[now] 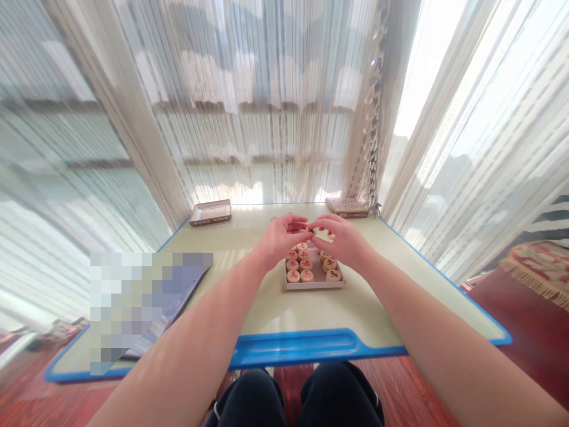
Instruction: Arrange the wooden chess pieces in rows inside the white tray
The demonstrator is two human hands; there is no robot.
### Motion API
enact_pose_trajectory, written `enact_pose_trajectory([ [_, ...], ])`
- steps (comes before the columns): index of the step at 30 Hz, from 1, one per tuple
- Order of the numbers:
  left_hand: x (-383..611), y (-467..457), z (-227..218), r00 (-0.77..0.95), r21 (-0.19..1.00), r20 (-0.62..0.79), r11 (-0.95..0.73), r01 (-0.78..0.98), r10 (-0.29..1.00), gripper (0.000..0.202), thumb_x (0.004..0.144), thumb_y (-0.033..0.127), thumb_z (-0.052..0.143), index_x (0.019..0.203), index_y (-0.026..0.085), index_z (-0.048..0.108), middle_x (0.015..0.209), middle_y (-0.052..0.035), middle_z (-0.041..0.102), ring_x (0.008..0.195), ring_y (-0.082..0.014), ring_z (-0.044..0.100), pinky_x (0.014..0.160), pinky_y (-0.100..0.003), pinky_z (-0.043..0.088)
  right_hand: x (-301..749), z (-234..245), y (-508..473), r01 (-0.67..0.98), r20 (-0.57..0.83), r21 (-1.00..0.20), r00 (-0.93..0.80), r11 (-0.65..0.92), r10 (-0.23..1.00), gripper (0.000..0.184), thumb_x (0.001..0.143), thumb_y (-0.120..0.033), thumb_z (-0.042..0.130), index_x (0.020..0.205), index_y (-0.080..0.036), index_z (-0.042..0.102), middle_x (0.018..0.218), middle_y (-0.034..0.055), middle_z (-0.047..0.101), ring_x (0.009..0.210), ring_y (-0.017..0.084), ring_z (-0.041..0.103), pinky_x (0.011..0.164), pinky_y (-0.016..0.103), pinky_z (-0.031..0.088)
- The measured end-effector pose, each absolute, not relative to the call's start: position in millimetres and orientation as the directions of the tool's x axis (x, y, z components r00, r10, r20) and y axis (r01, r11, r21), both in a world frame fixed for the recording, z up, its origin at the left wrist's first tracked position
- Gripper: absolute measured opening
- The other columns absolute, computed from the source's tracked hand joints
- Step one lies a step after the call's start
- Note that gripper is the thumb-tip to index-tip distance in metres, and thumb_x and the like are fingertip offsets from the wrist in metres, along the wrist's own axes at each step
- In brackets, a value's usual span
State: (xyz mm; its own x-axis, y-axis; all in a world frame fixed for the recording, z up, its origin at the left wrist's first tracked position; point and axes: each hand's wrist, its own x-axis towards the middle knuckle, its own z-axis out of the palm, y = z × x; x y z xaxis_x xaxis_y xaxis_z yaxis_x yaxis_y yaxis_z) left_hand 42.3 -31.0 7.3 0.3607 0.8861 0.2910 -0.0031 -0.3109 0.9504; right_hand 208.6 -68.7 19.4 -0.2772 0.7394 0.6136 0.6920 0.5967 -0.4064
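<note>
A shallow white box [315,286] lies in the middle of a pale green table [249,296] with a blue rim. Several round wooden game pieces [299,265] with red characters lie in it in rows. My left hand [283,237] and my right hand [343,242] meet just above the box's far end. Their fingers are curled and pinched together around one wooden piece [310,230] held between the fingertips of both hands. My forearms reach in from the near edge on either side of the box.
A shallow tray-like box lid [210,212] lies at the far left of the table, and a flat patterned box [347,206] at the far right. A blurred flat item [146,302] lies on the near left. Sheer curtains [267,101] hang behind. My knees [293,397] are under the near edge.
</note>
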Motion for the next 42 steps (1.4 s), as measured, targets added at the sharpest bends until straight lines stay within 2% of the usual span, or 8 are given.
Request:
enact_pose_trajectory([
  [6, 42, -32, 6, 0.38, 0.952, 0.288, -0.305, -0.016, 0.879, 0.039, 0.065, 0.017, 0.067, 0.103, 0.014, 0.058, 0.097, -0.0096, 0.065, 0.09, -0.0188, 0.061, 0.076, -0.033, 0.051, 211, 21, -68, 0.716, 0.594, -0.421, -0.246, 0.557, 0.766, 0.019, 0.073, -0.025, 0.057, 0.09, -0.022, 0.063, 0.085, 0.0025, 0.062, 0.073, 0.015, 0.054, 0.067, 0.028, 0.043],
  [9, 38, -29, 7, 0.268, 0.909, 0.355, -0.398, 0.126, 0.896, 0.03, 0.069, 0.015, 0.058, 0.1, 0.015, 0.059, 0.098, -0.0078, 0.065, 0.088, -0.0176, 0.061, 0.073, -0.03, 0.051, 214, 21, -65, 0.743, 0.548, -0.455, -0.2, 0.491, 0.812, 0.026, 0.069, -0.025, 0.059, 0.095, -0.021, 0.063, 0.086, 0.0028, 0.063, 0.072, 0.015, 0.053, 0.066, 0.029, 0.043],
  [13, 34, -25, 8, 0.152, 0.816, 0.428, -0.453, 0.359, 0.891, 0.024, 0.069, 0.013, 0.051, 0.091, 0.015, 0.062, 0.089, -0.0046, 0.067, 0.083, -0.0158, 0.061, 0.074, -0.028, 0.049, 215, 19, -62, 0.784, 0.402, -0.457, -0.24, 0.421, 0.884, 0.022, 0.066, -0.025, 0.061, 0.087, -0.021, 0.067, 0.085, 0.0035, 0.065, 0.08, 0.019, 0.052, 0.071, 0.031, 0.042],
  [18, 34, -21, 1, 0.195, 0.722, 0.431, -0.466, 0.512, 0.881, 0.023, 0.07, 0.016, 0.049, 0.09, 0.017, 0.062, 0.088, -0.0022, 0.067, 0.082, -0.0161, 0.06, 0.076, -0.028, 0.048, 213, 17, -63, 0.817, 0.325, -0.418, -0.274, 0.398, 0.905, 0.02, 0.065, -0.028, 0.062, 0.083, -0.022, 0.069, 0.087, 0.005, 0.063, 0.089, 0.023, 0.051, 0.081, 0.035, 0.039],
  [22, 35, -17, -7, 0.239, 0.66, 0.384, -0.447, 0.604, 0.892, 0.024, 0.074, 0.021, 0.048, 0.092, 0.018, 0.063, 0.094, -0.0037, 0.066, 0.088, -0.0192, 0.059, 0.08, -0.031, 0.046, 212, 16, -62, 0.835, 0.274, -0.387, -0.301, 0.391, 0.913, 0.019, 0.066, -0.031, 0.062, 0.082, -0.023, 0.07, 0.086, 0.0062, 0.061, 0.089, 0.024, 0.05, 0.085, 0.037, 0.038],
  [33, 38, -18, -12, 0.283, 0.602, 0.324, -0.428, 0.674, 0.903, 0.027, 0.08, 0.03, 0.044, 0.096, 0.019, 0.062, 0.097, -0.0041, 0.066, 0.09, -0.0186, 0.059, 0.08, -0.029, 0.045, 208, 20, -65, 0.879, 0.141, -0.352, -0.289, 0.321, 0.947, 0.022, 0.063, -0.025, 0.059, 0.082, -0.023, 0.07, 0.083, 0.0055, 0.058, 0.091, 0.024, 0.05, 0.08, 0.033, 0.04],
  [42, 40, -19, -12, 0.296, 0.599, 0.348, -0.454, 0.659, 0.89, 0.027, 0.078, 0.027, 0.043, 0.096, 0.019, 0.062, 0.098, -0.0032, 0.066, 0.09, -0.0175, 0.059, 0.079, -0.027, 0.046, 209, 16, -60, 0.898, 0.159, -0.31, -0.276, 0.313, 0.948, 0.022, 0.062, -0.026, 0.059, 0.081, -0.022, 0.07, 0.08, 0.0051, 0.059, 0.089, 0.023, 0.051, 0.079, 0.031, 0.04],
])
